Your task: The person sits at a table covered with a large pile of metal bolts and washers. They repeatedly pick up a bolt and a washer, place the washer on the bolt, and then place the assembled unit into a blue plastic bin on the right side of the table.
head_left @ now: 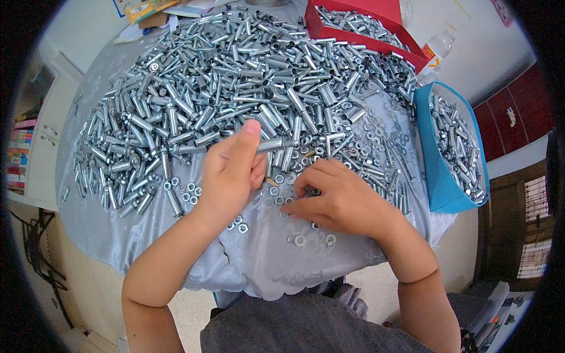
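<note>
My left hand (231, 170) is closed around a metal sleeve anchor bolt (272, 145), held level above the table with its threaded end pointing right and the thumb on top. Just to the right, my right hand (338, 197) is low over scattered washers and nuts. Its fingers are curled down, with the thumb apart from them, and no held thing shows between them. Flat washers (300, 240) lie on the cloth below this hand. Several hex nuts (242, 227) rest near my left wrist. Behind both hands spreads a big pile of anchor bolts and sleeves (235, 76).
A grey patterned tablecloth (259, 270) covers the round table. At the far right stands a red box (376, 12) of metal parts, with a clear bottle (440, 47) beside it. A blue fabric bin (438, 176) full of bolts stands at the right edge. Papers (132, 34) lie far left.
</note>
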`<state>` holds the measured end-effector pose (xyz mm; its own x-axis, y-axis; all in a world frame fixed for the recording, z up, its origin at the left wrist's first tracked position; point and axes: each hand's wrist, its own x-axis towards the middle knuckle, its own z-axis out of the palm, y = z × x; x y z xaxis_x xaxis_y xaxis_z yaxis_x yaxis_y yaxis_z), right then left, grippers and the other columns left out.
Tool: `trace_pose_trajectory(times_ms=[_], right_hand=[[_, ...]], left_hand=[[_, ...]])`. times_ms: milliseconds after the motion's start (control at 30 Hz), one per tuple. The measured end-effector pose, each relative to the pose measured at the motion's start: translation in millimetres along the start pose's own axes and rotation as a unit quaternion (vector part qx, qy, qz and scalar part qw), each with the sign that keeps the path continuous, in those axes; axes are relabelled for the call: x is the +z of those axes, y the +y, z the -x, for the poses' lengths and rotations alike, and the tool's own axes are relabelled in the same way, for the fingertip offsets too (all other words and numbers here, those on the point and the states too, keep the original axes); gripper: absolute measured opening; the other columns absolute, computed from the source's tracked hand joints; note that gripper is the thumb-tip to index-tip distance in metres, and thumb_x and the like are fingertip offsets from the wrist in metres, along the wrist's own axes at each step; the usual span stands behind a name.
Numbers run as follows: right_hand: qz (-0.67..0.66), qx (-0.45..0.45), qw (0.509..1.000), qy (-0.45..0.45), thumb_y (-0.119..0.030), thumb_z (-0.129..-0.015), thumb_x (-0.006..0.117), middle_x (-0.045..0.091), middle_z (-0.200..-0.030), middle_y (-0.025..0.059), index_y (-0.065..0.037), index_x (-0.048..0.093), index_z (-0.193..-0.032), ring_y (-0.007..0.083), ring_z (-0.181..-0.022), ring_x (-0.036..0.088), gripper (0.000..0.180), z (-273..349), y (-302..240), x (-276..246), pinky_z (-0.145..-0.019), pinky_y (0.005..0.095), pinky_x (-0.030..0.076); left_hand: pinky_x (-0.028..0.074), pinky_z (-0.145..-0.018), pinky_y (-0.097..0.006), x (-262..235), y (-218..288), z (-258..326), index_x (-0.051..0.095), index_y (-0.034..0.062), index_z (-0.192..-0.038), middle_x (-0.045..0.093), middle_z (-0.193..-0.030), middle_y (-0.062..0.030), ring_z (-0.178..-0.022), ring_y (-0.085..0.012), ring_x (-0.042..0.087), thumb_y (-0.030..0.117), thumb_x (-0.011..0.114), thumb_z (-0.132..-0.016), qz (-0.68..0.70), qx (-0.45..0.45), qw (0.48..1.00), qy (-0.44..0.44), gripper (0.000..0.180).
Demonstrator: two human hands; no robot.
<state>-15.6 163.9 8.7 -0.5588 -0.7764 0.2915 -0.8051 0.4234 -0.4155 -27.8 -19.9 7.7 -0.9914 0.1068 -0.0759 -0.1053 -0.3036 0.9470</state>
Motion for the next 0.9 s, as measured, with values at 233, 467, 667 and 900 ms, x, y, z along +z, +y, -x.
trace_pose_trajectory(times_ms=[233, 467, 667, 900], right_hand=[[-0.081, 0.013, 0.996, 0.032, -0.013, -0.072, 0.065, 0.057, -0.082, 0.0041, -0.008, 0.062, -0.083, 0.0222, -0.079, 0.055, 0.013, -2, -1, -5, -0.071, 0.0331, 0.043], [-0.305, 0.174, 0.911, 0.218, -0.004, -0.078, 0.063, 0.061, -0.083, 0.0064, -0.002, 0.059, -0.087, 0.0127, -0.075, 0.058, 0.010, 1, -9, -8, -0.067, 0.0237, 0.046], [-0.288, 0.164, 0.918, 0.219, -0.005, -0.078, 0.063, 0.060, -0.081, 0.0055, 0.000, 0.058, -0.088, 0.0106, -0.073, 0.056, 0.012, 1, -7, -5, -0.067, 0.0237, 0.045], [-0.308, 0.184, 0.903, 0.238, -0.005, -0.077, 0.065, 0.059, -0.081, 0.0040, -0.001, 0.058, -0.084, 0.0089, -0.072, 0.054, 0.012, 0, -7, -6, -0.066, 0.0230, 0.044]], left_hand=[[0.022, -0.040, -0.020, -3, 0, 3, 0.041, 0.0093, -0.058, 0.034, -0.049, 0.0044, -0.042, -0.0032, 0.028, 0.035, 0.043, -0.092, 0.003, -0.027, 0.999, -0.033, 0.043], [0.022, -0.040, -0.020, -7, -5, 2, 0.044, 0.0085, -0.059, 0.036, -0.050, 0.0057, -0.043, -0.0019, 0.029, 0.033, 0.042, -0.092, -0.070, -0.022, 0.995, -0.060, 0.042], [0.022, -0.041, -0.020, -6, -6, 5, 0.045, 0.0081, -0.060, 0.037, -0.051, 0.0069, -0.045, -0.0010, 0.030, 0.031, 0.044, -0.092, -0.084, -0.008, 0.991, -0.103, 0.040], [0.023, -0.042, -0.021, -7, -7, 7, 0.045, 0.0074, -0.060, 0.036, -0.051, 0.0070, -0.046, -0.0014, 0.029, 0.032, 0.044, -0.092, -0.101, -0.018, 0.988, -0.112, 0.040]])
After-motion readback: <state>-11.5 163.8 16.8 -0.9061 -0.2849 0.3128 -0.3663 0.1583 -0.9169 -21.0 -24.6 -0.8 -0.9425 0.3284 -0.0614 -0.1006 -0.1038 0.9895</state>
